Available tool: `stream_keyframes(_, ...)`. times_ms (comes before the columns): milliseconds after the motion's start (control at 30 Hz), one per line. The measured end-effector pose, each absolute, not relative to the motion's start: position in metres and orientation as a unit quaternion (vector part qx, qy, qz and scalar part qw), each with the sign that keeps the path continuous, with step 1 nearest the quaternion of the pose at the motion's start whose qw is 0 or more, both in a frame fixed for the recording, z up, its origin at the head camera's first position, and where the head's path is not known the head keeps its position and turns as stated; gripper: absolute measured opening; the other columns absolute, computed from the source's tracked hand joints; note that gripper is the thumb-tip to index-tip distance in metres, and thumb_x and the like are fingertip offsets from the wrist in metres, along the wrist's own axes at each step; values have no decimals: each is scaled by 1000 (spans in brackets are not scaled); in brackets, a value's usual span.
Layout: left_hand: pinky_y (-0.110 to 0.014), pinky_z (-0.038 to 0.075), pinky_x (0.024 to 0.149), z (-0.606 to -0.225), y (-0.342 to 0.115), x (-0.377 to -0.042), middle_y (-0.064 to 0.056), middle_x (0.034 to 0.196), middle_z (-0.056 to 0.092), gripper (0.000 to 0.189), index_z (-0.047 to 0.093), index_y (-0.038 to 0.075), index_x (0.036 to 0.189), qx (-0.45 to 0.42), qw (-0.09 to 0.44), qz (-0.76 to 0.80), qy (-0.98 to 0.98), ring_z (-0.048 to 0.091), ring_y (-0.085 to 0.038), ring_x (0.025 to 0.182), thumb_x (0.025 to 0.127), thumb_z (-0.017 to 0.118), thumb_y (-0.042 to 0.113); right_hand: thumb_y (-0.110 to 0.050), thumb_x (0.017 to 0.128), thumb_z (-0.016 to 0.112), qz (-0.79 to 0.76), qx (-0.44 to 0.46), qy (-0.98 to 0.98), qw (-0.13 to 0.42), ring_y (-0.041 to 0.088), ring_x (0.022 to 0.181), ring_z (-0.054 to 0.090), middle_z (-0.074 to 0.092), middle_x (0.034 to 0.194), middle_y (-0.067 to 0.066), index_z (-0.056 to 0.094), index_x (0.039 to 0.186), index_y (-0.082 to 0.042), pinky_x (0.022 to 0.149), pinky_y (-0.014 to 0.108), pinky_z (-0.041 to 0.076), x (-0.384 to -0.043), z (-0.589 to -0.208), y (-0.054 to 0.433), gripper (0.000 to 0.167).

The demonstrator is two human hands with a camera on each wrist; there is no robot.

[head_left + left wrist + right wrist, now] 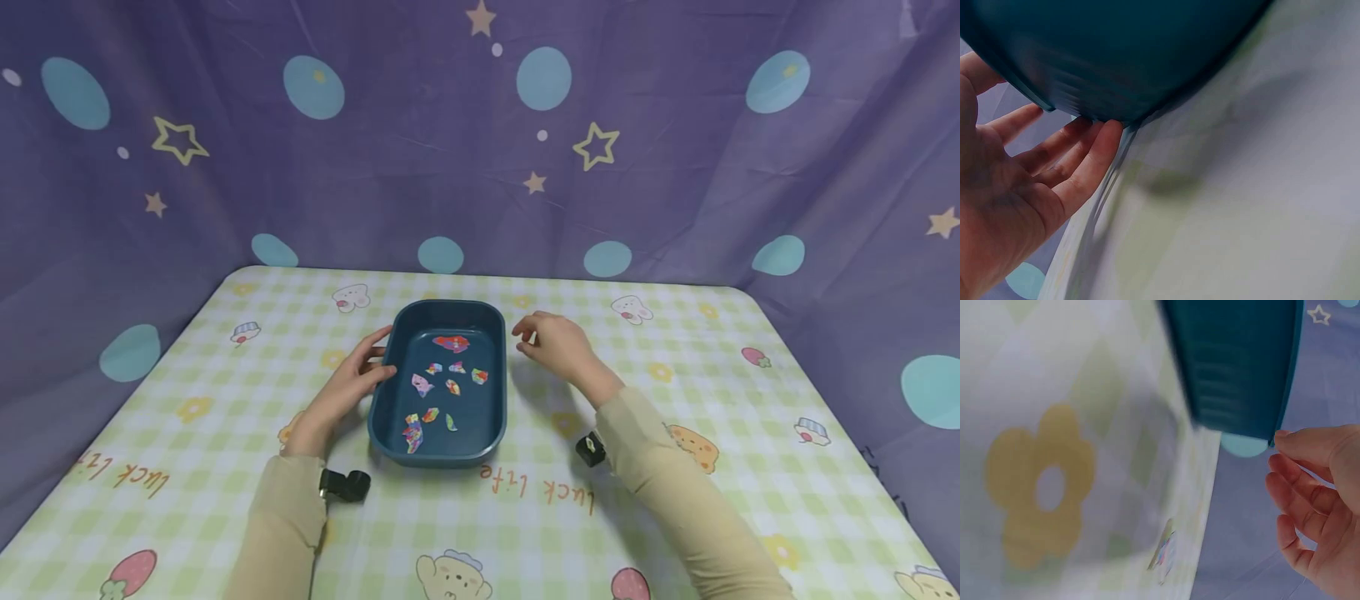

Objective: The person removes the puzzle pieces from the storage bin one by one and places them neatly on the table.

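A dark blue rectangular tray (439, 459) with rounded corners sits at the middle of the table in the head view. Several small colourful irregular pieces, too small to identify, lie on its floor; a larger red and purple piece (452, 343) is at the far end. My left hand (347, 385) grips the tray's left side, thumb over the rim and fingers along the outer wall. The left wrist view shows those fingertips (1110, 134) by the wall's underside. Just off the right rim, my right hand (558, 343) has loosely bent fingers with nothing visible in them.
A green and white checked tablecloth (675, 533) with printed cartoons and lettering covers the table. Purple curtain fabric (420, 167) with stars and blue ovals hangs behind and at both sides. Black wrist cameras (345, 485) sit by both cuffs.
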State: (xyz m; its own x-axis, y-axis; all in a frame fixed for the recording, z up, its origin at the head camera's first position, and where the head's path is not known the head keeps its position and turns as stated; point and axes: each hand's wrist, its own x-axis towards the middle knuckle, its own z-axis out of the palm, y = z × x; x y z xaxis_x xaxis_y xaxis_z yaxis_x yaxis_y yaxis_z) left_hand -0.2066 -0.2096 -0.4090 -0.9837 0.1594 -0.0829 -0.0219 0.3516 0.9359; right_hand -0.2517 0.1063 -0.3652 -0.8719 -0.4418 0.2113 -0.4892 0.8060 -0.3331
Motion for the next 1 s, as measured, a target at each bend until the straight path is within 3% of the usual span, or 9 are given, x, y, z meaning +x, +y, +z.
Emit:
stream_keyframes(733,-39,41,86,-408,-209,-207,-14,132,39,64,24,33,143,32,83,564,821,47,-29,114,88,55,23,-23,79,67,139,366,-917,81,8,75,61,66,84,-7,70,90,-18,69,29,46,-220,-352,49,12)
stream_keyframes(1000,-39,42,85,-407,-208,-206,-15,132,39,64,23,31,144,39,78,566,820,47,-30,113,88,54,21,-26,80,67,128,392,-910,44,7,79,62,68,84,-11,69,91,-20,74,31,45,-210,-361,36,13)
